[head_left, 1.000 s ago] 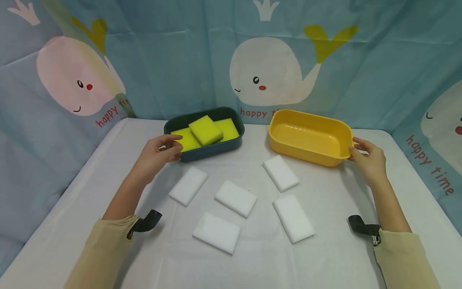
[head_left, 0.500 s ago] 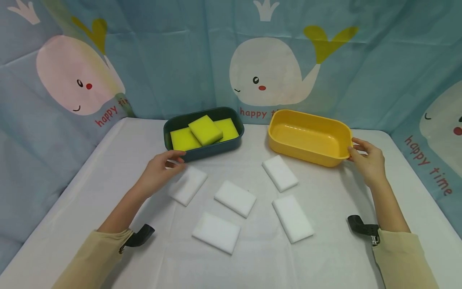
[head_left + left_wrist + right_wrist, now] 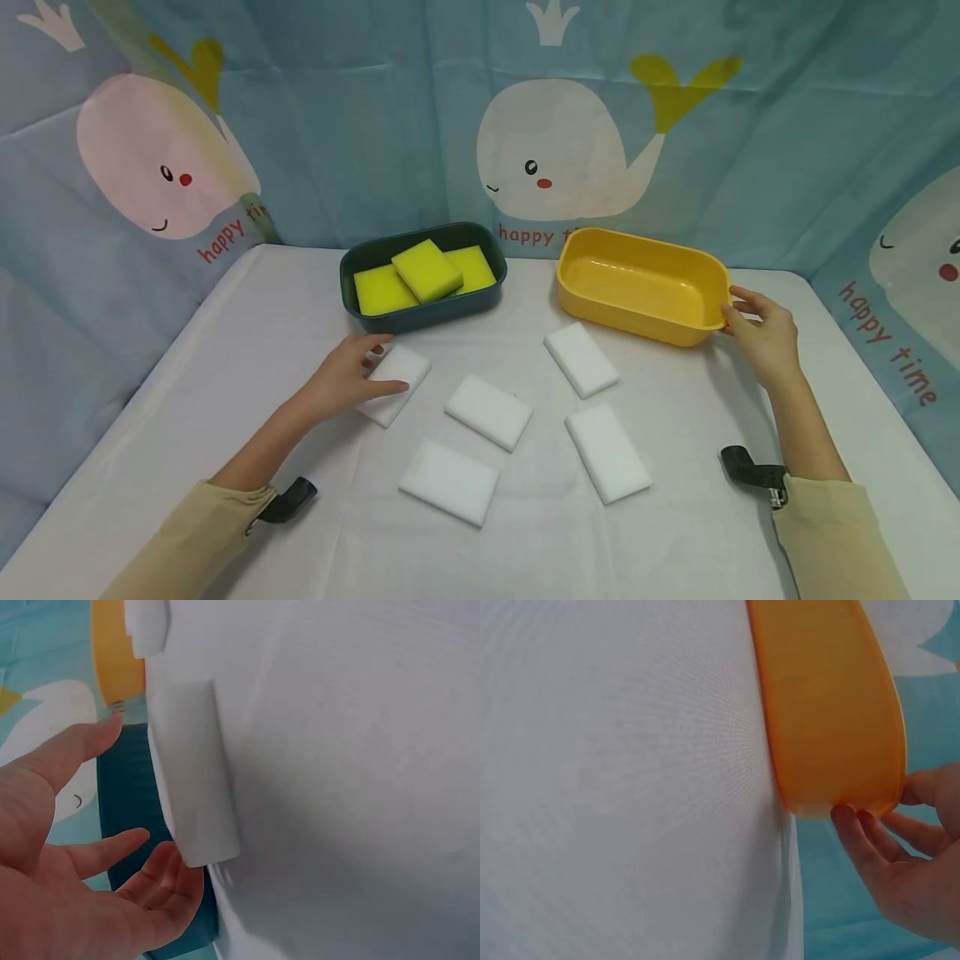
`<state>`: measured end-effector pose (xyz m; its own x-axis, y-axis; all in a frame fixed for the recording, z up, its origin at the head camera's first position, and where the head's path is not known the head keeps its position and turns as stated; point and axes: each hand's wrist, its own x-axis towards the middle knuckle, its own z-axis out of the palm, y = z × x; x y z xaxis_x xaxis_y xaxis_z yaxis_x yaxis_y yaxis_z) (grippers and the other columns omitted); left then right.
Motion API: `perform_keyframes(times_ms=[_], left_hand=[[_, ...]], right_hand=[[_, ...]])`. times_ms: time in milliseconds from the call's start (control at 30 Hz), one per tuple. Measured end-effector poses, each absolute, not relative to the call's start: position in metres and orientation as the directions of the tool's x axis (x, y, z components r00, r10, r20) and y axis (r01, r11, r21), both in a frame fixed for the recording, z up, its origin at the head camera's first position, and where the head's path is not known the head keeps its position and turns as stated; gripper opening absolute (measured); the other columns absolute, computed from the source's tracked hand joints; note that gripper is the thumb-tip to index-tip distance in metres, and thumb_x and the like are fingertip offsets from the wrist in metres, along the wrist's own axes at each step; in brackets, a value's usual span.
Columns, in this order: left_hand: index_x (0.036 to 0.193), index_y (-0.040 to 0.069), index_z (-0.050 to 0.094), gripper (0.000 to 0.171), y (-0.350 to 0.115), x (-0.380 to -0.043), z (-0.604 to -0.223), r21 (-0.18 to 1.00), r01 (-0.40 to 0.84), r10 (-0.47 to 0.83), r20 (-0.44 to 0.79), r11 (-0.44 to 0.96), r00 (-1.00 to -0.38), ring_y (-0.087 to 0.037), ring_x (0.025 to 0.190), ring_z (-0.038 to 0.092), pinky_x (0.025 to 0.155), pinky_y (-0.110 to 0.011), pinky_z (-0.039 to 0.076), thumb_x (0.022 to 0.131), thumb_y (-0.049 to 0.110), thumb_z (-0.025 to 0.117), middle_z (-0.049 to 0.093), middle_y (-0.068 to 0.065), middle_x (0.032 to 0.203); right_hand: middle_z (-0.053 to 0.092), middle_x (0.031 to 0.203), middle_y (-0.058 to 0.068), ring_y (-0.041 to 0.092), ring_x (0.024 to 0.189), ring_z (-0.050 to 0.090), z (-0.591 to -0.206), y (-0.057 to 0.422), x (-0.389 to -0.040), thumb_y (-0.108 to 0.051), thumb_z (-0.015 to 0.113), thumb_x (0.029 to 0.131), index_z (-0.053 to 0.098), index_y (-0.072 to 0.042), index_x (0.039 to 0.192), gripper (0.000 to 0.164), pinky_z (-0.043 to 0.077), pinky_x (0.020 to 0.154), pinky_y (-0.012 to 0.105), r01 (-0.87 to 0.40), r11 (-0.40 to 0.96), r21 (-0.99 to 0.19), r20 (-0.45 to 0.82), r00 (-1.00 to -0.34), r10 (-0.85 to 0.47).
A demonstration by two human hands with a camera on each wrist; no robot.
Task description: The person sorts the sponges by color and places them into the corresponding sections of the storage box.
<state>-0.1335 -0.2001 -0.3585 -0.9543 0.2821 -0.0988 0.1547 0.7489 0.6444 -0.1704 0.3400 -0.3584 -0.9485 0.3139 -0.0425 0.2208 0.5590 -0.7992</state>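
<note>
My left hand is over the leftmost white sponge, thumb and fingers apart around it and partly covering it. In the left wrist view that white sponge lies by the lower fingertips; whether they touch it I cannot tell. My right hand holds the right end of a yellow plastic tub. In the right wrist view the thumb and fingers of the right hand are at the rim and end wall of the tub. A dark green tub with yellow sponges stands behind my left hand.
More white sponges lie flat on the white-covered table: one in the middle, one nearer me, and two at right, a far one and a near one. A blue whale-print curtain hangs behind the tubs.
My left hand has moved from the front left of the green tub toward me and slightly right, to the leftmost white sponge, its thumb spreading. The right hand stays on the yellow tub.
</note>
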Motion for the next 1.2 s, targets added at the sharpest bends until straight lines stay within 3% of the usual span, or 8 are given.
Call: perform_keyframes(times_ms=[400, 600, 1200], left_hand=[[0.154, -0.012, 0.039, 0.099, -0.1975, -0.1297, -0.3628, 0.593, 0.102, 0.26, -0.186, 0.798, -0.948, -0.043, 0.116, 0.056, 0.099, -0.057, 0.055, 0.083, 0.031, 0.091, 0.05, -0.037, 0.135], [0.149, -0.011, 0.044, 0.095, -0.1985, -0.128, -0.3641, 0.585, 0.109, 0.263, -0.185, 0.804, -0.947, -0.039, 0.111, 0.056, 0.094, -0.054, 0.057, 0.08, 0.031, 0.093, 0.052, -0.034, 0.132], [0.149, -0.006, 0.05, 0.083, -0.1989, -0.1261, -0.3572, 0.613, 0.176, 0.321, -0.133, 0.77, -0.938, -0.042, 0.12, 0.053, 0.099, -0.057, 0.053, 0.082, 0.02, 0.092, 0.054, -0.028, 0.137]], right_hand=[[0.042, 0.155, 0.034, -0.01, 0.082, 0.049, -0.3588, 0.3383, -0.1707, -0.027, 0.046, 0.114, 0.034, 0.0, 0.163, 0.057, 0.05, 0.074, 0.002, 0.225, 0.555, -0.801, -0.044, -0.947, 0.319], [0.042, 0.155, 0.035, -0.012, 0.082, 0.05, -0.3594, 0.3389, -0.1705, -0.025, 0.046, 0.113, 0.035, 0.0, 0.163, 0.056, 0.051, 0.076, 0.003, 0.21, 0.55, -0.808, -0.035, -0.949, 0.312], [0.041, 0.158, 0.032, -0.009, 0.089, 0.05, -0.3595, 0.3403, -0.1706, -0.028, 0.046, 0.113, 0.034, -0.003, 0.164, 0.058, 0.052, 0.079, 0.005, 0.239, 0.531, -0.813, -0.062, -0.942, 0.329]])
